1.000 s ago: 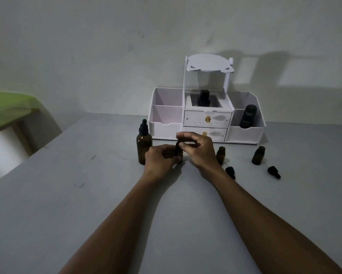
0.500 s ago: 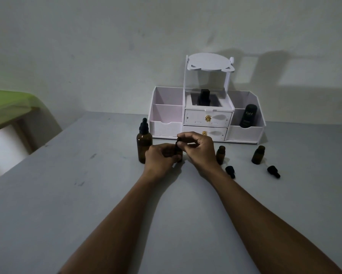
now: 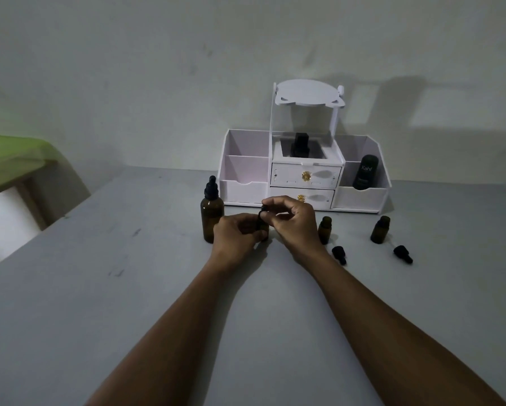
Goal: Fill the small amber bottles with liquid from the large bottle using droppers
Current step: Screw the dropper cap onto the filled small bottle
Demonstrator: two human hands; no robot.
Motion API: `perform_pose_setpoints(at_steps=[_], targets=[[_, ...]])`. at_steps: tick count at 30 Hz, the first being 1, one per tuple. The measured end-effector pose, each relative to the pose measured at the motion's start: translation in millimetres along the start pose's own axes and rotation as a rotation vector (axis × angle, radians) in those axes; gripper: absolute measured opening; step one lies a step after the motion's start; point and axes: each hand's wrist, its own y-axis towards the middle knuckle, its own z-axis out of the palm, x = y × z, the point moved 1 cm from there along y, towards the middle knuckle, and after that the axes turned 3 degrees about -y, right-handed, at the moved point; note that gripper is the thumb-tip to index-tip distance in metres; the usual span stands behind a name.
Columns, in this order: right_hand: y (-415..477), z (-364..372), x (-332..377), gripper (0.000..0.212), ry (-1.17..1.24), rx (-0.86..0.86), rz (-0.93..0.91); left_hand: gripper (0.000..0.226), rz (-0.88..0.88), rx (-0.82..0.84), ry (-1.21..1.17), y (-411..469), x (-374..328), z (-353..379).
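Both hands meet mid-desk (image 3: 99, 288), toward its far edge. Left hand (image 3: 236, 233) curled closed around a small amber bottle (image 3: 262, 227), mostly hidden, standing on the desk. Right hand (image 3: 293, 221) pinches the black dropper cap (image 3: 264, 208) on top of that bottle, thumb and forefinger closed on it, other fingers loosely bent. Large amber bottle (image 3: 212, 216) with black dropper top stands upright just left of the left hand. Two more small amber bottles, uncapped: one (image 3: 324, 230) just right of the right hand, another (image 3: 380, 229) further right. A loose black dropper (image 3: 339, 254) lies in front of the first, another (image 3: 403, 253) in front of the second. White organiser (image 3: 360, 197) at the desk's far edge, against the wall.
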Motion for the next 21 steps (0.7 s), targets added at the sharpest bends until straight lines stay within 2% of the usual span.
perform_pose_setpoints(at_steps=[13, 18, 21], targets=[[2.4, 0.2, -4.0, 0.021, 0.012, 0.013, 0.004, 0.035, 0.020, 0.000, 0.024, -3.4, -3.7, -0.9], [0.6, -2.9, -1.2, 0.026, 0.010, 0.024, -0.008, 0.056, -0.019, -0.018, 0.020, -9.1, -2.1, -3.0], [-0.1, -5.2, 5.4, 0.033, 0.008, 0.006, -0.021, 0.049, -0.012, -0.029, 0.047, -18.4, 2.4, -15.6]])
